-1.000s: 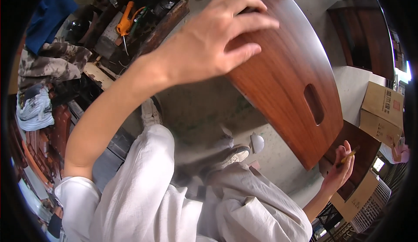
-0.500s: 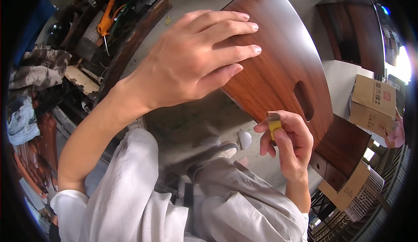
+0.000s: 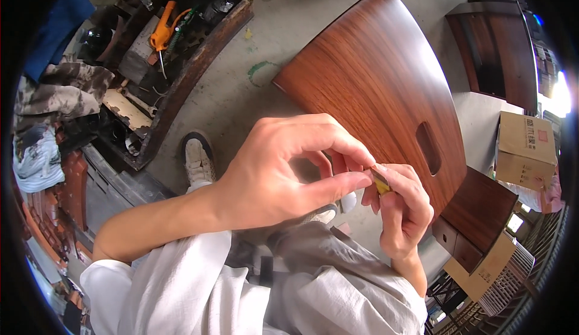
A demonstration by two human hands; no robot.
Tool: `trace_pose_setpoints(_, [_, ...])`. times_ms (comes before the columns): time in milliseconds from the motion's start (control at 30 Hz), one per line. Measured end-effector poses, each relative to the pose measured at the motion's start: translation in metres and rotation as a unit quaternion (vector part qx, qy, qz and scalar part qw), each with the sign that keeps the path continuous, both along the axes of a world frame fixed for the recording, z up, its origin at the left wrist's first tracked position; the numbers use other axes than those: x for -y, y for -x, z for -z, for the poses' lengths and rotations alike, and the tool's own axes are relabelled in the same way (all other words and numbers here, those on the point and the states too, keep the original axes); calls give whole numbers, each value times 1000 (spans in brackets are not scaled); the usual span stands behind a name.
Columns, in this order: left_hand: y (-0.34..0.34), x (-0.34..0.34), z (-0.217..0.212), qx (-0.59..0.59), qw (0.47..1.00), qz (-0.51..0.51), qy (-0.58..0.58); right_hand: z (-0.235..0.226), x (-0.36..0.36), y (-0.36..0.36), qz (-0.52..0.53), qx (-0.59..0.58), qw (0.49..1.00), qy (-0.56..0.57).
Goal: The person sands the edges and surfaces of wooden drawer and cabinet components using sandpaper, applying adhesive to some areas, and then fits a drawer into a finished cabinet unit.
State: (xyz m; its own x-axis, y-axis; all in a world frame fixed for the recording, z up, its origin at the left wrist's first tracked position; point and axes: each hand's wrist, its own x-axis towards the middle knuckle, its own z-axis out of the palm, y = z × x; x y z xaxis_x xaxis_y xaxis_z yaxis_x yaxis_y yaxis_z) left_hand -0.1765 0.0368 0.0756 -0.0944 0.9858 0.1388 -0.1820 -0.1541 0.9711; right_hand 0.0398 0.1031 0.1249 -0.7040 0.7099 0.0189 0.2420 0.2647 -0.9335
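Note:
My right hand (image 3: 405,211) grips a small yellow piece with a flat greyish-brown end (image 3: 381,182) between thumb and fingers. My left hand (image 3: 289,169) has come to it from the left, its thumb and forefinger closing at the flat end. What kind of thing the piece is I cannot make out. Just beyond both hands lies a glossy reddish-brown wooden panel (image 3: 368,63), with curved edges and an oblong slot (image 3: 429,148) through its right part. Neither hand appears to touch the panel.
At upper left stands a dark wooden crate (image 3: 199,72) holding an orange-handled tool (image 3: 163,30) and clutter. Dark wooden furniture (image 3: 497,48) stands far right, above a cardboard box (image 3: 526,148). Another brown wooden piece (image 3: 476,214) adjoins the panel's lower right. My shoe (image 3: 198,157) rests on the floor.
My left hand has left the panel's surface and moved down and right to the small yellow piece. My right hand still holds the piece, now tilted differently. The view has shifted slightly.

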Motion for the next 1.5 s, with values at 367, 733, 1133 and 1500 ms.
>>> trace_pose_setpoints(367, [19,15,29,121,952,80,271,18,-23,1,-42,97,938,-331])
trace_pose_setpoints(733, [10,2,29,185,952,76,232,32,-26,6,-91,115,898,-416])
trace_pose_setpoints(1133, [7,2,34,158,956,70,238,31,-26,8,-83,126,898,-413])
trace_pose_setpoints(1500, [2,1,29,49,972,35,229,31,-25,9,-81,134,898,-411])
